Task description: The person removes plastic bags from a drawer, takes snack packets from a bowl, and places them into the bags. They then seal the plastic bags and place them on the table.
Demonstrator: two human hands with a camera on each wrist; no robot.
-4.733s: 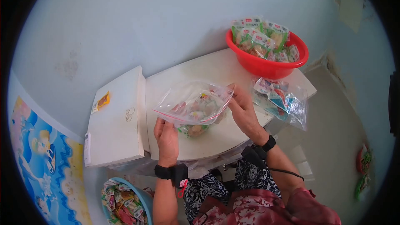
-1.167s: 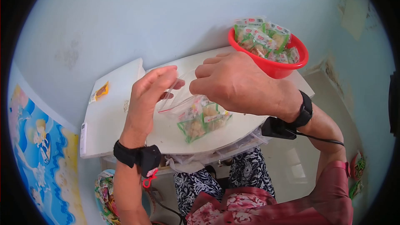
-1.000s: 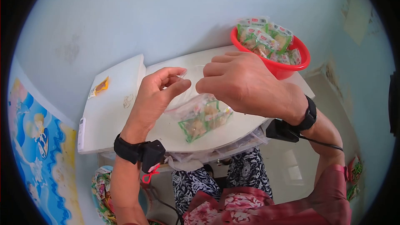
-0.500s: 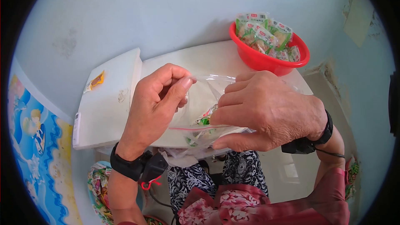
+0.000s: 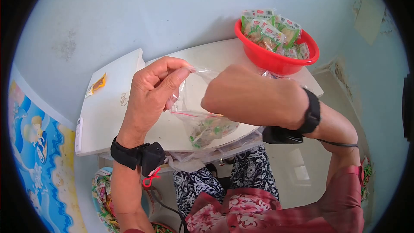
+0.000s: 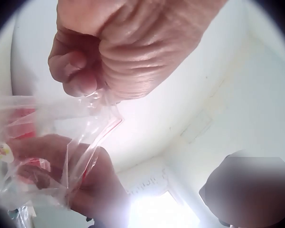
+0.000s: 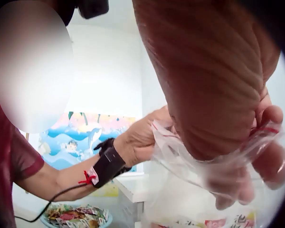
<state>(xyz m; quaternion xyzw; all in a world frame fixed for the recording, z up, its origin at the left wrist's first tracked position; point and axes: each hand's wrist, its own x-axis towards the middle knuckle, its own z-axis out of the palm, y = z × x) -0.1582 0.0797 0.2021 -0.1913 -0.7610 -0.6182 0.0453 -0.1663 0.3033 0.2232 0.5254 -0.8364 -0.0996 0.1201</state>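
My left hand (image 5: 148,92) pinches one side of the mouth of a clear zip bag (image 5: 186,118) between thumb and fingertips. The bag has a pinkish-red zip line, and green-and-white printed food packets (image 5: 206,134) show through its lower part. My right hand (image 5: 256,97) is over the bag's far side, back upward. In the right wrist view its fingers (image 7: 223,187) hang within the plastic of the bag's mouth. The left wrist view shows the same fingers through the film, with a small white printed piece (image 6: 1,153) beside a fingertip.
A red basin (image 5: 276,60) heaped with similar packets stands at the back right of the white table (image 5: 211,56). On the left section lie a yellow packet (image 5: 97,85) and a white remote (image 5: 79,134). A blue tub (image 5: 146,198) of wrappers sits on the floor.
The right hand, earlier gripping the bag's right edge, has come leftward over its mouth; half a second ago its fingers were spread there. The left hand has risen, still pinching the plastic.
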